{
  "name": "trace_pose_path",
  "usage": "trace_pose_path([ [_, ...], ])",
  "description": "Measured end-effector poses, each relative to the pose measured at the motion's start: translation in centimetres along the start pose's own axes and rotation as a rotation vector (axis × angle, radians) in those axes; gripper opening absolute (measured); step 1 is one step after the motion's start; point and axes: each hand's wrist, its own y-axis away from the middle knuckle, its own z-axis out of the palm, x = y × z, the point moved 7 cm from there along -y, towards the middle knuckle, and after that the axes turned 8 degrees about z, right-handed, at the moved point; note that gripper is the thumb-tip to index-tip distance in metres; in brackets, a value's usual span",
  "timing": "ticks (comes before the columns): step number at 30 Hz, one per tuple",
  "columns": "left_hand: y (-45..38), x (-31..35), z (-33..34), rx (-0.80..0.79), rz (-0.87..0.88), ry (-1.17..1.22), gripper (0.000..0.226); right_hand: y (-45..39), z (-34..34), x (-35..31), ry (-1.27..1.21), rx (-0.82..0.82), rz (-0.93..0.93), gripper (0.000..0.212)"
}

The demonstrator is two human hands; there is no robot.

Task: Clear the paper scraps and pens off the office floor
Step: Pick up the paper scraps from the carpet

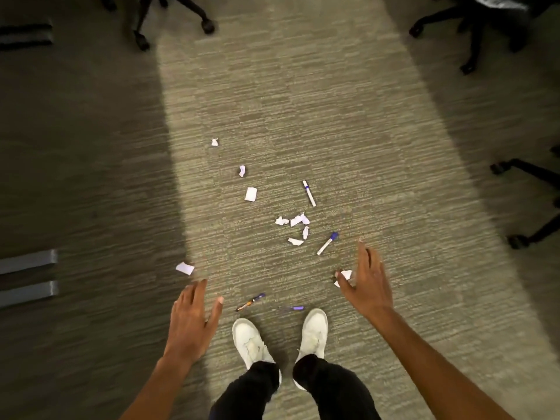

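Note:
Several white paper scraps lie scattered on the carpet, with a cluster (295,225) in the middle, a flat piece (251,194) farther out and one (185,268) near my left hand. Two white markers (309,193) (327,243) rest beyond my right hand. An orange pen (250,301) and a purple pen (291,308) lie just in front of my white shoes (280,338). My left hand (192,319) hovers open above the floor. My right hand (365,280) is spread open too, partly covering a crumpled scrap (345,274).
Office chair bases on wheels stand at the top left (172,22), top right (466,28) and right edge (533,201). Grey bars (28,277) lie at the left edge. The lit strip of carpet (303,101) stretches ahead between darker areas.

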Motion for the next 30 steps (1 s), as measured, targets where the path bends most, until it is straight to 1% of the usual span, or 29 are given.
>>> trace_pose_path([
  [8, -10.1, -6.2, 13.6, -0.031, 0.037, 0.048, 0.073, -11.2, 12.2, 3.6, 0.054, -0.012, -0.020, 0.086],
  [10, -12.4, -7.9, 16.3, -0.036, 0.028, 0.076, 0.070, -13.9, 14.6, 4.7, 0.069, -0.007, -0.020, 0.082],
  [13, -15.7, -11.2, 19.9, -0.001, 0.027, 0.080, 0.065, -17.7, 18.1, 6.7, 0.081, -0.002, -0.005, 0.077],
  [18, -20.0, -15.9, 24.1, 0.031, 0.105, -0.040, 0.075, -22.4, 23.8, 9.5, 0.166, 0.017, -0.049, 0.072],
  [22, -21.9, -19.8, 27.5, 0.059, 0.126, -0.138, 0.075, -24.8, 28.4, 11.6, 0.152, -0.022, -0.043, 0.061],
  [25, -22.9, -23.2, 30.5, 0.077, 0.156, -0.213, 0.073, -25.9, 32.4, 14.4, 0.206, -0.107, 0.009, 0.060],
  [27, -23.4, -26.2, 32.1, 0.100, 0.139, -0.275, 0.071, -26.5, 34.8, 16.8, 0.233, -0.157, 0.081, 0.065],
  [30, -24.1, -31.5, 33.9, 0.088, -0.001, -0.307, 0.063, -27.3, 37.3, 20.3, 0.237, -0.151, 0.209, 0.074],
])
